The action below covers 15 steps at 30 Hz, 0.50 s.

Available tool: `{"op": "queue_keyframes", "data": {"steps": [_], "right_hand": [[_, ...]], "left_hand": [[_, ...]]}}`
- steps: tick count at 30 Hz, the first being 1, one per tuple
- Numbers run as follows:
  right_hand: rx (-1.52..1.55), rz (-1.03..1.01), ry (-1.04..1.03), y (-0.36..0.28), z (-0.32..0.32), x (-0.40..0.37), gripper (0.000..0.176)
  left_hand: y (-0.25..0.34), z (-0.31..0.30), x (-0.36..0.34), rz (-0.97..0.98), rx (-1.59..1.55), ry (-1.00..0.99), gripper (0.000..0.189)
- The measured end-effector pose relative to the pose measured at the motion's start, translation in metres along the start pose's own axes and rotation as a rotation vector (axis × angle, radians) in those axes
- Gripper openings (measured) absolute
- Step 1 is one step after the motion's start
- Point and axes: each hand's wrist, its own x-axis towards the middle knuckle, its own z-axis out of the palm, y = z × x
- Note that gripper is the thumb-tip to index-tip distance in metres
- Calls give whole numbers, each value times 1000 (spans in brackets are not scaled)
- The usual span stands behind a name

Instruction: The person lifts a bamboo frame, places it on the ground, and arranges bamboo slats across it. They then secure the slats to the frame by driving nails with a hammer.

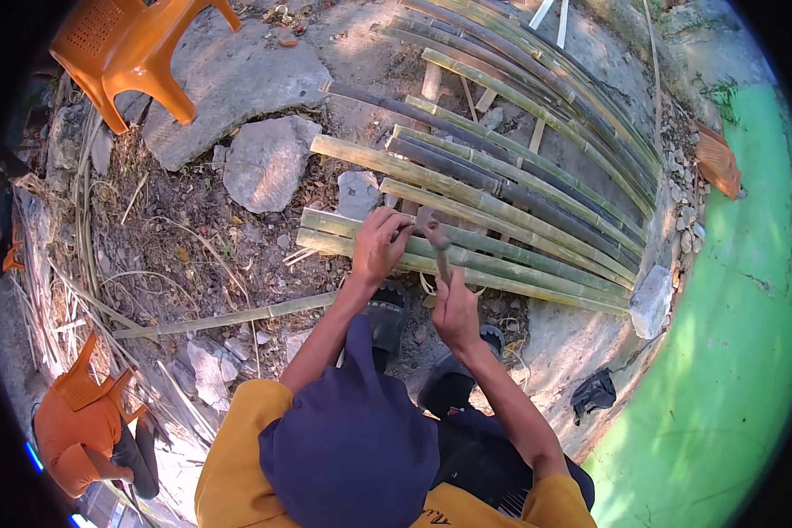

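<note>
My right hand (456, 312) is closed round the wooden handle of a hammer (433, 231), its metal head up beside my left fingers. My left hand (381, 244) is pinched over the nearest split bamboo strips (484, 257); whatever its fingertips hold is too small to make out. These green strips lie side by side, running from my hands off to the right. Just beyond them are more long bamboo strips (502, 189), spread in a fan with gaps between, over short wooden crosspieces (431, 81).
Flat rocks (271, 163) and rubble lie to the left. An orange plastic chair (141, 53) stands at upper left. A person in an orange shirt (75, 431) sits at lower left. Green water or ground (713, 352) borders the right, past a grey block (651, 302) and a black bag (594, 393).
</note>
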Motion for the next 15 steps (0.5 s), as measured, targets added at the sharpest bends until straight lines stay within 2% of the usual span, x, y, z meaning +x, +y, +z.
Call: {"op": "queue_keyframes", "data": {"steps": [1,2,6,8,10,13,15], "right_hand": [[-28,120,-139,4,1,1,17],[-29,117,-140,9,1,-2,17],[61,104,-29,-19,-16,4,18],[118,-37,120,-25,-21,6,18],[128,-70,160,-13,-10,3,17],[-3,140,-144,5,3,3,18],[17,89,-85,-1,-1,6,19]], "left_hand": [[-1,-1,0,6,19,-6,14],[-1,-1,-1,8,38,-18,14],[-1,1,-3,32,43,8,14],[0,0,-2,-2,86,-7,14],[-1,-1,-3,16,87,6,14],[0,-2,0,47,96,17,14],[-2,-2,3,46,111,10,14]]}}
